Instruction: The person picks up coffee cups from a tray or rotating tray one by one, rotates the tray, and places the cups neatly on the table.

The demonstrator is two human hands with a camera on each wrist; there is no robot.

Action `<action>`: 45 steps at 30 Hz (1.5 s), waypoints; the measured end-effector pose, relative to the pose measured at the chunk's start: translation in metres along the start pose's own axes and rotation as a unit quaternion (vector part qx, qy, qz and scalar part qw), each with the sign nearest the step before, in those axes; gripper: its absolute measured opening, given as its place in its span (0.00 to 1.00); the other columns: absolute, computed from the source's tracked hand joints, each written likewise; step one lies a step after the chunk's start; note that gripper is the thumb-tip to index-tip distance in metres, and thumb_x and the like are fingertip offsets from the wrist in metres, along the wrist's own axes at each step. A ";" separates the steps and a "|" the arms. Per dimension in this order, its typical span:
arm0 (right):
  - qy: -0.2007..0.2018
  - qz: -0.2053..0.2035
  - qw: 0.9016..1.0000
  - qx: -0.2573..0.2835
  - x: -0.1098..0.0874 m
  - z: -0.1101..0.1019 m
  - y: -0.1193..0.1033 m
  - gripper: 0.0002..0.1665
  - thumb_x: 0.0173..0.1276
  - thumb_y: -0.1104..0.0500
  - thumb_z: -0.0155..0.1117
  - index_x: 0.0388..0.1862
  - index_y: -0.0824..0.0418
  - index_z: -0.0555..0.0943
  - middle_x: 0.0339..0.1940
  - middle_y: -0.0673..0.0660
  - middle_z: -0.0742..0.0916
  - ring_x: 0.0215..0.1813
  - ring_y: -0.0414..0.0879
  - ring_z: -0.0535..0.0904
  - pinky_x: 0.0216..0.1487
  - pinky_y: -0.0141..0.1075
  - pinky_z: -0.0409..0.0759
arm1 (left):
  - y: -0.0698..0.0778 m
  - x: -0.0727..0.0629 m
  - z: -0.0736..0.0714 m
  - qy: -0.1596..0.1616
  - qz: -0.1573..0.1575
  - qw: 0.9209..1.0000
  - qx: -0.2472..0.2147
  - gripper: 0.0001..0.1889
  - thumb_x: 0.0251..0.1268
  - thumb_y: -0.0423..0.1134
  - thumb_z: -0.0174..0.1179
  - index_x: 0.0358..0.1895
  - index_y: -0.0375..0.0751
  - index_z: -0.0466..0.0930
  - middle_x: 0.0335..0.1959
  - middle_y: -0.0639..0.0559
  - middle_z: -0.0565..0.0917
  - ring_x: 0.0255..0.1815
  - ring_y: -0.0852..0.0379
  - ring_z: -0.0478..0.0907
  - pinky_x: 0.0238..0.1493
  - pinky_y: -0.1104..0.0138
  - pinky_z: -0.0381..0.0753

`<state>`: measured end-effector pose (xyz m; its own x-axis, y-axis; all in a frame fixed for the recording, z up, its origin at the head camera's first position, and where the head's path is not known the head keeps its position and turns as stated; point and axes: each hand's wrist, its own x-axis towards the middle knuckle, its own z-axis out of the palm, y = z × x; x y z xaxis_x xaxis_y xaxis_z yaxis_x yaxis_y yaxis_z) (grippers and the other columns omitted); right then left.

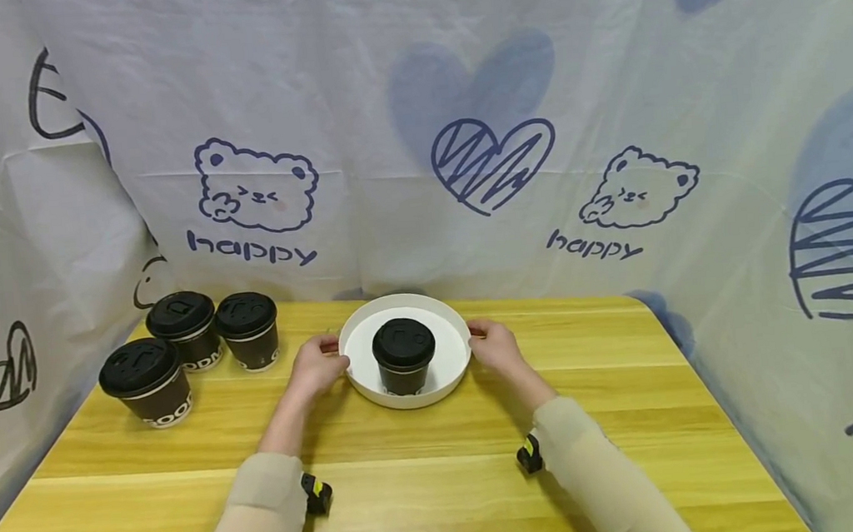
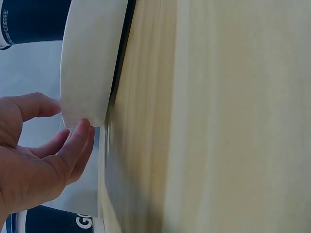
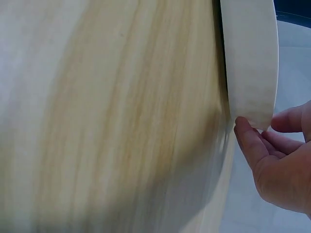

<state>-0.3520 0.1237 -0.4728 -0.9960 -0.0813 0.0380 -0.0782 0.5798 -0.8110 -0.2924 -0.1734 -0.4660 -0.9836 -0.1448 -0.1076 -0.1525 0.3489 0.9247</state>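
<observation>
A round white tray (image 1: 364, 379) with a low wall sits at the far middle of the wooden table. On it, upright, stands a dark paper coffee cup (image 1: 405, 376) with a black lid. My left hand (image 1: 317, 364) grips the tray's left side, and in the left wrist view its thumb is at the rim with fingertips against the outer wall (image 2: 92, 63). Opposite, my right hand (image 1: 496, 346) pinches the right side. The right wrist view shows fingertips low on the wall (image 3: 250, 63) and the thumb at the rim.
To the left stand three more lidded coffee cups: one in front (image 1: 154, 396), one behind it (image 1: 192, 339) and one nearer the tray (image 1: 252, 338). A printed white cloth (image 1: 378, 220) hangs behind the wooden table (image 1: 430, 499) and along its sides.
</observation>
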 end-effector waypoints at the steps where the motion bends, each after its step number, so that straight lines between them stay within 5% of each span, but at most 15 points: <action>1: -0.001 0.002 1.000 0.004 -0.001 0.000 -0.001 0.26 0.69 0.68 0.54 0.65 0.74 0.79 0.59 0.68 0.87 0.64 0.59 0.80 0.69 0.48 0.76 | 0.001 -0.001 0.000 0.003 -0.001 1.000 0.000 0.31 0.64 0.27 0.56 0.71 0.20 0.66 0.65 0.27 0.74 0.66 0.35 0.74 0.56 0.62 0.79; 12: -0.004 0.011 0.999 0.031 -0.005 0.004 0.001 0.26 0.71 0.68 0.54 0.67 0.72 0.79 0.61 0.68 0.85 0.62 0.57 0.80 0.64 0.45 0.80 | 0.005 -0.009 0.000 0.026 0.015 1.000 -0.007 0.31 0.59 0.27 0.59 0.67 0.18 0.68 0.60 0.27 0.76 0.60 0.36 0.76 0.54 0.62 0.80; 21: 0.008 0.008 0.998 0.061 -0.016 0.008 -0.002 0.25 0.69 0.70 0.54 0.64 0.75 0.79 0.61 0.71 0.85 0.57 0.58 0.84 0.54 0.40 0.86 | 0.005 -0.013 0.004 0.021 0.005 1.000 -0.009 0.31 0.63 0.25 0.57 0.70 0.18 0.65 0.64 0.25 0.74 0.64 0.33 0.76 0.61 0.57 0.79; 45: 0.010 -0.005 0.999 0.046 -0.006 0.007 0.006 0.28 0.70 0.68 0.55 0.69 0.72 0.77 0.61 0.69 0.85 0.60 0.60 0.83 0.55 0.42 0.85 | 0.002 0.002 0.000 -0.008 0.018 1.000 0.004 0.30 0.63 0.23 0.56 0.70 0.18 0.67 0.65 0.26 0.75 0.62 0.37 0.77 0.56 0.63 0.79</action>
<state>-0.3459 0.1216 -0.4823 -0.9959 -0.0695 0.0584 -0.0855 0.5012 -0.8611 -0.2942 -0.1732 -0.4642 -0.9899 -0.1173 -0.0796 -0.1172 0.3609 0.9252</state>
